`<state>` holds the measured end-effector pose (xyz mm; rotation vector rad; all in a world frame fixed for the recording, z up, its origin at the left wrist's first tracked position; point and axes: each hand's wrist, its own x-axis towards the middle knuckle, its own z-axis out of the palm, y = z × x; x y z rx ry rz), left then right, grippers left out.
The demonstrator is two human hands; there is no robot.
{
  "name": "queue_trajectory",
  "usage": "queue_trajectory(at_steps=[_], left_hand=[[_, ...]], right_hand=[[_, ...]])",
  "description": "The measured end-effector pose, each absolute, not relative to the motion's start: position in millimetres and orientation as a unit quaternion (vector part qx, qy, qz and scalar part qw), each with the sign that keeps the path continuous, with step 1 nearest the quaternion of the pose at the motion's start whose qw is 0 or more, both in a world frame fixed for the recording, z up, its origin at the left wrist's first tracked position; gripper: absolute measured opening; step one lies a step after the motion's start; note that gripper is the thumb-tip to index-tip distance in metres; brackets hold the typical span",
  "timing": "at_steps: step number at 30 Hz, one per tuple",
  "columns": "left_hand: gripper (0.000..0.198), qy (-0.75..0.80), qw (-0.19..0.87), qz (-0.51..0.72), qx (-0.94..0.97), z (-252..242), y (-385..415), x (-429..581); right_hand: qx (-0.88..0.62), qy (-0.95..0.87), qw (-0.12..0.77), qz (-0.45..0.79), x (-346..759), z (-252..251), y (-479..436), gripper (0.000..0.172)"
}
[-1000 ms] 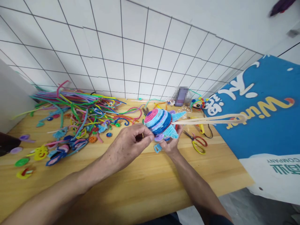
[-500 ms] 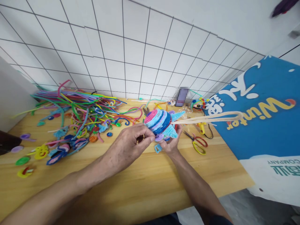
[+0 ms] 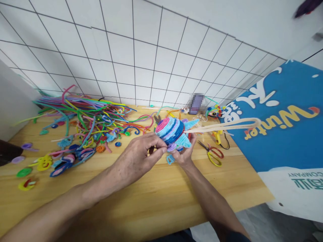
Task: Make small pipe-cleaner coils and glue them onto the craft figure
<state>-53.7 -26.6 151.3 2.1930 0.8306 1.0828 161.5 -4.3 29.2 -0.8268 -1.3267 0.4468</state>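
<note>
Both hands are on a pipe-cleaner figure (image 3: 172,130), a rounded body wound in pink, light blue, lilac and dark blue bands, with light blue pointed pieces at its right end. Long cream pipe cleaners (image 3: 224,126) stick out from it to the right. My left hand (image 3: 143,149) pinches its lower left edge near a purple coil (image 3: 172,147), thumb and forefinger together. From below and the right, my right hand (image 3: 186,153) grips the figure, its fingers partly hidden behind it. Just under the hands lies a small light blue bent piece (image 3: 170,159).
Scissors (image 3: 214,156) with red and yellow handles lie to the right, near a yellow glue gun (image 3: 217,137). A heap of pipe cleaners (image 3: 88,109) and small coiled shapes covers the left. Pliers (image 3: 157,119) sit behind the figure; a blue printed board (image 3: 285,124) stands right.
Almost nothing differs. Both hands keep their hold on the figure in the same place; the cream pipe cleaners' far end sits very slightly higher.
</note>
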Motion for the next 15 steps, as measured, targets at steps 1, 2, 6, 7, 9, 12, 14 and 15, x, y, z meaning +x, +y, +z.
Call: queue_trajectory(at_steps=[1, 2, 6, 7, 9, 12, 14, 15], left_hand=[[0.014, 0.312, 0.277, 0.402, 0.815, 151.5, -26.6, -53.7], [0.013, 0.314, 0.279, 0.4, 0.815, 151.8, -26.7, -53.7], [0.014, 0.327, 0.286, 0.393, 0.811, 152.9, -26.7, -54.0], [0.014, 0.328, 0.288, 0.393, 0.81, 152.8, -26.5, -54.1], [0.014, 0.327, 0.291, 0.395, 0.807, 151.6, -26.0, -54.3], [0.014, 0.322, 0.294, 0.402, 0.805, 148.6, -25.1, -54.1], [0.013, 0.321, 0.294, 0.406, 0.804, 146.8, -24.9, -53.8], [0.013, 0.321, 0.293, 0.407, 0.803, 146.2, -25.0, -53.7]], right_hand=[[-0.365, -0.594, 0.688, 0.199, 161.5, 29.1, -4.0, 0.085], [-0.362, -0.596, 0.689, 0.198, 161.5, 29.1, -3.9, 0.085], [-0.361, -0.598, 0.688, 0.197, 161.2, 29.8, -4.1, 0.085], [-0.364, -0.598, 0.686, 0.198, 161.2, 30.0, -4.3, 0.086], [-0.368, -0.599, 0.683, 0.199, 161.4, 30.3, -4.7, 0.088], [-0.371, -0.596, 0.683, 0.201, 161.5, 30.2, -5.0, 0.088], [-0.38, -0.59, 0.684, 0.199, 161.5, 29.7, -4.8, 0.089], [-0.385, -0.588, 0.683, 0.199, 161.5, 29.4, -4.7, 0.09]])
